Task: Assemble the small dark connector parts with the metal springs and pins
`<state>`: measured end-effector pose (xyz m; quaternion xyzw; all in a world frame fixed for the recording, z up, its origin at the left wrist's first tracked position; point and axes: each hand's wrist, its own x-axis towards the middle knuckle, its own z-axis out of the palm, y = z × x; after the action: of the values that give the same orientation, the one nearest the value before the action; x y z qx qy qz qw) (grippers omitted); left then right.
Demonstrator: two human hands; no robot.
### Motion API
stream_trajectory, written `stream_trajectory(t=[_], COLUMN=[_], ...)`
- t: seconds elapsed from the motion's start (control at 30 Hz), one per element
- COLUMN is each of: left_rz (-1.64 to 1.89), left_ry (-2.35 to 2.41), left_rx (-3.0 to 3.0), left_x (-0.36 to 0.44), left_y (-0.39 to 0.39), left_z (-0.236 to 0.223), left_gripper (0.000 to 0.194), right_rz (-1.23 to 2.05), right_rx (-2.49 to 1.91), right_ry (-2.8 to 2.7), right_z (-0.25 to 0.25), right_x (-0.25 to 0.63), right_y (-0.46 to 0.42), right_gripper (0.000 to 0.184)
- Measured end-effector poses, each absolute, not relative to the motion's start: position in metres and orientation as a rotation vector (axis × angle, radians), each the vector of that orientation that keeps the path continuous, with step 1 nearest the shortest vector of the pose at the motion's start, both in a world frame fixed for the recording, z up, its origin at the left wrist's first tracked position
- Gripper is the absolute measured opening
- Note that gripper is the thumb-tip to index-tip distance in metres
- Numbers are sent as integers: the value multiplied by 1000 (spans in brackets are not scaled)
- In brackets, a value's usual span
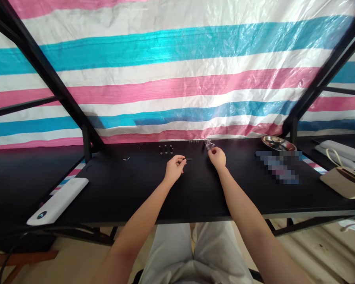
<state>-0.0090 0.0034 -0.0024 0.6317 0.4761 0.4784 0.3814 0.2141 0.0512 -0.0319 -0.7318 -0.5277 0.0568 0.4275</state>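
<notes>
My left hand (174, 169) pinches a small, thin black piece (189, 159) between thumb and fingertips, just above the black table. To its right my right hand (218, 157) has its fingertips closed at a little cluster of shiny, clear or metal pieces (208, 144). What exactly those fingers grip is too small to make out. Beyond the left hand, several short dark pieces with light ends (166, 149) stand in a line. A row of tiny silvery parts (194, 141) lies near the back edge.
Thin silvery bits (126, 158) lie on the black table (130, 189) to the left. A white oblong device (59, 200) rests at the left edge. Toward the right are a round metal dish (279, 143), a blurred patch (279, 167) and a beige box (344, 182). Striped sheeting (171, 83) hangs behind.
</notes>
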Motion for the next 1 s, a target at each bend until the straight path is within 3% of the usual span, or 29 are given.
stream_trajectory(t=[0.2,0.4,1.0], left_rz=[1297,1420,1449], left_ry=[1196,1170,1130], left_rx=[1474,1313,1513], left_x=[-9,-12,-13], left_y=[7,9,9], left_z=[-3,3,0], left_gripper=[28,32,26], right_rz=[57,110,74], right_rx=[-1535,-1261,-1323], right_ry=[-1387,-1857,-2221], right_z=[-13,-1,3], right_x=[200,175,159], right_y=[34,17,9], right_gripper=[14,9,5])
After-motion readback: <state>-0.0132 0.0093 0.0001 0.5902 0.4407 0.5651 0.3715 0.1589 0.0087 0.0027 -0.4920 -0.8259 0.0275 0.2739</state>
